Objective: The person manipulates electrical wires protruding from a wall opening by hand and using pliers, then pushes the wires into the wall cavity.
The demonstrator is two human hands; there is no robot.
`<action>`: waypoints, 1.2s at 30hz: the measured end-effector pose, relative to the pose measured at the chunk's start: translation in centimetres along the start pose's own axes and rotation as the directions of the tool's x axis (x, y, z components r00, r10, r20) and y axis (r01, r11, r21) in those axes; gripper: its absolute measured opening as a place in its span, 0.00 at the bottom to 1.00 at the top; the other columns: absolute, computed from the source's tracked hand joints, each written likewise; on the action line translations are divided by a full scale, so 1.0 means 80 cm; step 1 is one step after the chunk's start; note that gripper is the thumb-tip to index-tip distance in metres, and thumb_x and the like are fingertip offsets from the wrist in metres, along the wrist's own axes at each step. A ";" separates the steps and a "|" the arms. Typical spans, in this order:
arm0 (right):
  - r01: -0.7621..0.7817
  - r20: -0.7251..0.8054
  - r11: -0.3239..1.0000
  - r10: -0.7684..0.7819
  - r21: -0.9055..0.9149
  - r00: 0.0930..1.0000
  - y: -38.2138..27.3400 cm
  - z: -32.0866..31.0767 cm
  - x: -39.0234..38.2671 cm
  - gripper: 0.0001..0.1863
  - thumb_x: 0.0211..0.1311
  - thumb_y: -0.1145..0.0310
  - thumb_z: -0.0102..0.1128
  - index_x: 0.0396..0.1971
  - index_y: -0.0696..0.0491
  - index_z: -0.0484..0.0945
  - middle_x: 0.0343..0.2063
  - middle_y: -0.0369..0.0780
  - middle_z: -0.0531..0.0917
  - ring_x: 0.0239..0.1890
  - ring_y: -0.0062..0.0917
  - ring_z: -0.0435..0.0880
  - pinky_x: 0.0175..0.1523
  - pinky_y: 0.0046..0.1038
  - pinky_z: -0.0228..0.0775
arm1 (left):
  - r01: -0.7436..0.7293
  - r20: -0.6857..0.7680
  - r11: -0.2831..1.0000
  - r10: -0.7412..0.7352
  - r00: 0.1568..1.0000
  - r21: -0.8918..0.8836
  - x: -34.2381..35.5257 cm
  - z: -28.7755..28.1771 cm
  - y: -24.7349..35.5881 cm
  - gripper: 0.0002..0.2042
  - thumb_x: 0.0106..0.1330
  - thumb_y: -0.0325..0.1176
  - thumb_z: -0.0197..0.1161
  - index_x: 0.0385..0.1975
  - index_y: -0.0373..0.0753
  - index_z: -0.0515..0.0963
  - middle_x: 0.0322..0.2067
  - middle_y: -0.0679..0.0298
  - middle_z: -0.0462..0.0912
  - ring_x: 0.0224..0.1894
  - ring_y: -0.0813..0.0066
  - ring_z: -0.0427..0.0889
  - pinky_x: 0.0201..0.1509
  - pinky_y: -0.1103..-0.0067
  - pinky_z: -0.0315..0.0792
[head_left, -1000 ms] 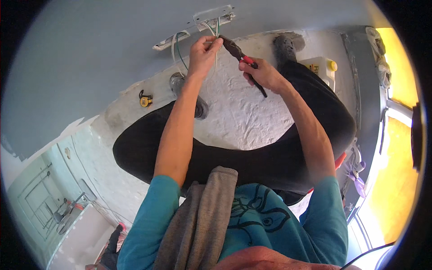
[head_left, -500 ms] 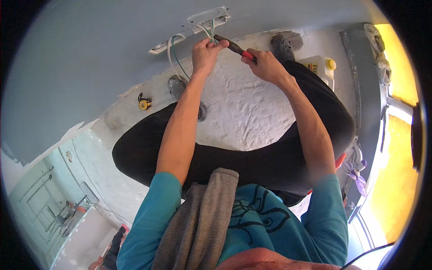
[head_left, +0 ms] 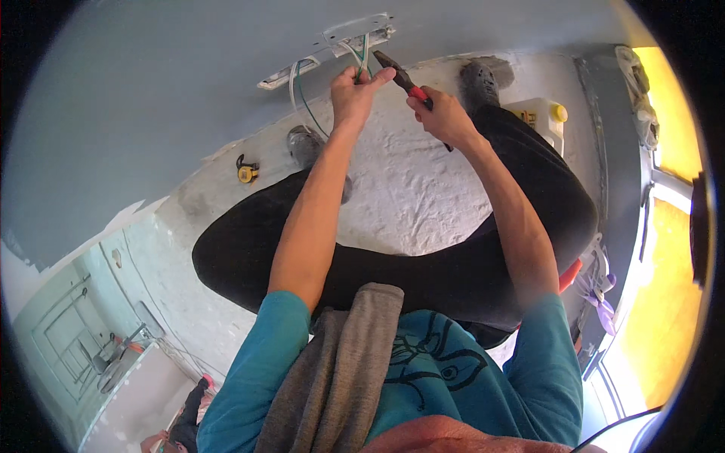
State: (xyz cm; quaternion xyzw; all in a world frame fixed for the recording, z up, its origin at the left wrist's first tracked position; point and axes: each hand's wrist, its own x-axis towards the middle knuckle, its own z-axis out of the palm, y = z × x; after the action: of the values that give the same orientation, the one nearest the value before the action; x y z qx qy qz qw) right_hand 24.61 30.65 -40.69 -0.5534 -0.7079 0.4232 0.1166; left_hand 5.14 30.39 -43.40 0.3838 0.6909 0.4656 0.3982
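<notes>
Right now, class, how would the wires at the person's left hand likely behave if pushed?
The wires would probably flex, being long and thin. They'd likely swing rather than slide away, since they emerge from the wall opening.

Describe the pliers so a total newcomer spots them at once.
On the large grey wall, find the right-hand one of two narrow openings with thin white and green wires hanging out. Just right of those wires, the person's right hand holds the dark metal pliers with red-and-black handles. Their stout dark head and red grip set them apart from the slim wires.
</notes>
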 end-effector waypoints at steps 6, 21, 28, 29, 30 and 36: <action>-0.164 0.067 0.916 0.150 0.366 0.986 -0.007 0.028 -0.013 0.16 0.71 0.58 0.57 0.40 0.58 0.78 0.24 0.37 0.82 0.25 0.21 0.81 0.35 0.28 0.75 | -0.022 -0.044 0.980 0.013 0.999 -0.198 0.011 -0.002 0.003 0.13 0.62 0.41 0.73 0.27 0.39 0.79 0.22 0.73 0.76 0.25 0.84 0.71 0.28 0.81 0.66; -0.037 -0.110 0.741 0.148 0.671 0.983 0.003 0.108 0.021 0.26 0.65 0.66 0.68 0.59 0.58 0.73 0.51 0.39 0.81 0.52 0.27 0.78 0.59 0.32 0.65 | 0.164 -0.154 0.976 -0.142 0.978 0.143 0.019 0.019 0.061 0.23 0.57 0.26 0.67 0.52 0.26 0.70 0.49 0.41 0.79 0.49 0.46 0.82 0.51 0.61 0.76; 0.029 -0.177 0.750 0.118 0.661 0.977 0.000 0.110 0.020 0.24 0.65 0.62 0.69 0.54 0.61 0.76 0.51 0.42 0.82 0.48 0.30 0.81 0.51 0.39 0.73 | 0.315 -0.132 0.920 -0.292 0.947 0.231 0.052 0.035 0.041 0.24 0.51 0.36 0.71 0.51 0.42 0.80 0.52 0.54 0.81 0.51 0.55 0.82 0.54 0.65 0.76; 0.034 -0.171 0.758 0.102 0.651 0.980 0.002 0.110 0.027 0.24 0.65 0.62 0.69 0.54 0.61 0.76 0.51 0.42 0.82 0.48 0.30 0.81 0.51 0.39 0.73 | 0.318 -0.145 0.923 -0.292 0.945 0.214 0.061 0.039 0.035 0.24 0.51 0.36 0.71 0.51 0.42 0.80 0.52 0.54 0.81 0.51 0.55 0.82 0.54 0.65 0.76; 0.030 -0.201 0.759 0.134 0.651 0.970 0.013 0.102 0.036 0.24 0.65 0.62 0.69 0.54 0.61 0.76 0.51 0.42 0.82 0.48 0.29 0.81 0.51 0.38 0.74 | 0.216 -0.098 0.941 -0.197 0.975 0.261 0.070 0.045 0.040 0.23 0.49 0.36 0.72 0.49 0.43 0.81 0.51 0.55 0.82 0.51 0.56 0.83 0.53 0.65 0.77; -0.041 -0.186 0.798 0.190 0.602 0.964 0.013 0.092 0.022 0.26 0.63 0.63 0.70 0.57 0.58 0.74 0.53 0.42 0.80 0.49 0.30 0.82 0.51 0.35 0.76 | 0.079 0.066 0.892 -0.121 0.990 0.445 0.119 0.087 0.002 0.21 0.50 0.37 0.69 0.48 0.45 0.84 0.47 0.60 0.85 0.53 0.62 0.81 0.58 0.65 0.73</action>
State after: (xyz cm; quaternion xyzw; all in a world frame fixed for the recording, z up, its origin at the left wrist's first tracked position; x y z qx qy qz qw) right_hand 20.01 28.74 -46.49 -0.5780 -0.4857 0.5603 0.3406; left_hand 7.77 41.39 -46.81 0.4490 0.7781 0.2576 0.3557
